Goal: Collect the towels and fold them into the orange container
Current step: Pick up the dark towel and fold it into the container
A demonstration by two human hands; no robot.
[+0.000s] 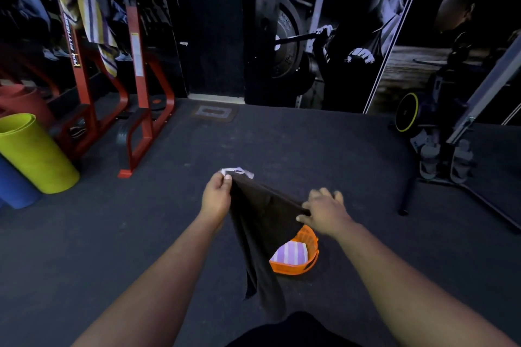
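Observation:
A dark towel (260, 231) hangs stretched between my two hands above the floor. My left hand (217, 196) pinches its top corner, where a small white label sticks out. My right hand (324, 213) pinches the other upper edge with thumb and finger. Below the towel, on the floor, stands the orange container (306, 258), partly hidden by the cloth. A folded purple-and-white striped towel (287, 254) lies inside it. Another striped towel (97, 22), yellow, white and purple, hangs over the red rack at the upper left.
A red weight rack (135, 87) stands at the left. Rolled yellow mat (33, 153) and blue mat (15, 187) lie beside it. An exercise machine with a black stand (439, 149) occupies the right. Dark rubber floor (112, 228) surrounds me; wall posters are behind.

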